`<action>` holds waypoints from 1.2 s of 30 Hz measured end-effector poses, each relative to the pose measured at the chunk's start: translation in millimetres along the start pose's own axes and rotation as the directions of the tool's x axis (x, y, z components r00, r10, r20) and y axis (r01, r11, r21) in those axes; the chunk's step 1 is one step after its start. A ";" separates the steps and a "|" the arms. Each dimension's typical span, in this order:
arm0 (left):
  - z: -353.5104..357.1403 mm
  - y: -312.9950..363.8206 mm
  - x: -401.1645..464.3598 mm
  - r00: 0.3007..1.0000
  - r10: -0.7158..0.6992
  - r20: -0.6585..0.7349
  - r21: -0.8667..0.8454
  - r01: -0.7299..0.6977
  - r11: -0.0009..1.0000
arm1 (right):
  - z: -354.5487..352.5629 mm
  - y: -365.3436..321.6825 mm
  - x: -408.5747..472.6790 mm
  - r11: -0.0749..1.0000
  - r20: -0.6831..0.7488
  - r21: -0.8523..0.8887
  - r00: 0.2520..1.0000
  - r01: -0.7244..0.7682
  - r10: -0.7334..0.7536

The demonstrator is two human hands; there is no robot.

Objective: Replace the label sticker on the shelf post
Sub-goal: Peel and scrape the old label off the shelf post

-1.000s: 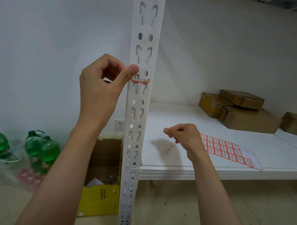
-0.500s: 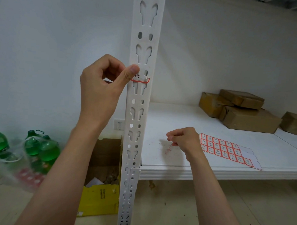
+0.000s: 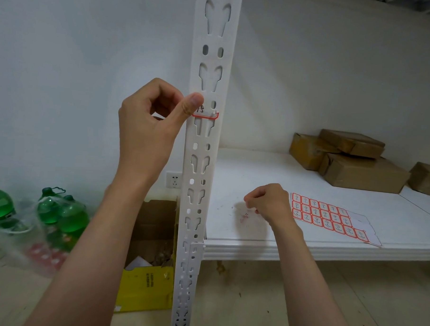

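The white slotted shelf post stands upright in the middle. A white label sticker with a red border sits on its front at about chest height. My left hand is beside the post with its fingers curled, and its thumb presses on the sticker's left part. My right hand is low over the white shelf board, fingers curled and fingertips pinched together, with a small red sticker scrap showing under them. A sheet of red-bordered label stickers lies on the shelf just right of that hand.
Reddish scraps and smudges mark the shelf left of my right hand. Brown parcels are stacked at the back right. On the floor left of the post are an open cardboard box and bagged green bottles.
My right hand has come down and a little to the right, from mid-air to the shelf surface beside the sticker sheet. My left hand has kept its thumb on the post's sticker.
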State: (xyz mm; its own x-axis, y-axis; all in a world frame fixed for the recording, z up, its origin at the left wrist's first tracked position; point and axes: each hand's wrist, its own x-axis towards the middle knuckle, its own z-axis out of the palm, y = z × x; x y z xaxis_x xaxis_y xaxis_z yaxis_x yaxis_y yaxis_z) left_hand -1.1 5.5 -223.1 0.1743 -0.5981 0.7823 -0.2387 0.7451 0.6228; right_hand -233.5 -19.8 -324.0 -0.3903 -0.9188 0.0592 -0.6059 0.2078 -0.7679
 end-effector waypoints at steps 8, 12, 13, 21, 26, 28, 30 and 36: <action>1.9 -3.4 3.4 0.995 -0.094 0.038 -0.127 0.098 0.987 | -9.4 -74.7 -32.6 0.776 -0.218 0.512 0.930 0.368 -0.297; 6.5 -1.2 0.4 0.982 -0.135 0.133 -0.092 0.148 0.985 | -8.6 -120.1 -55.8 0.572 -0.173 0.700 0.879 0.427 -0.445; 7.2 -0.5 0.1 0.980 -0.137 0.143 -0.093 0.151 0.984 | -8.1 -127.1 -60.5 0.556 -0.157 0.711 0.868 0.430 -0.471; 3.5 -1.1 0.9 0.967 -0.176 0.182 -0.116 0.199 0.973 | 2.0 -153.3 -79.5 0.573 -0.179 0.654 0.837 0.494 -0.517; 2.7 -4.3 2.3 0.961 -0.187 0.205 -0.120 0.214 0.969 | 6.6 -159.9 -82.5 0.577 -0.218 0.633 0.834 0.517 -0.507; 2.3 -4.9 2.3 0.959 -0.188 0.211 -0.127 0.217 0.968 | 7.0 -161.0 -82.6 0.578 -0.219 0.635 0.837 0.512 -0.501; 2.2 -4.9 2.0 0.960 -0.184 0.213 -0.132 0.215 0.968 | 6.8 -161.1 -83.1 0.579 -0.207 0.647 0.845 0.497 -0.494; 5.0 -5.1 1.3 0.962 -0.182 0.204 -0.118 0.209 0.971 | 5.3 -164.8 -85.4 0.595 -0.187 0.658 0.866 0.461 -0.465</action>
State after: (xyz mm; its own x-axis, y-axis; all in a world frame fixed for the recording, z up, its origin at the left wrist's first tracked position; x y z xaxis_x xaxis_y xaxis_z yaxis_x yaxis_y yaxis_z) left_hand -4.4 -0.6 -225.3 0.0164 -0.7710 0.6366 -0.0825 0.6334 0.7694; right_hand -96.7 22.6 -205.9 -0.1859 -0.8291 0.5273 -0.0839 -0.5213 -0.8492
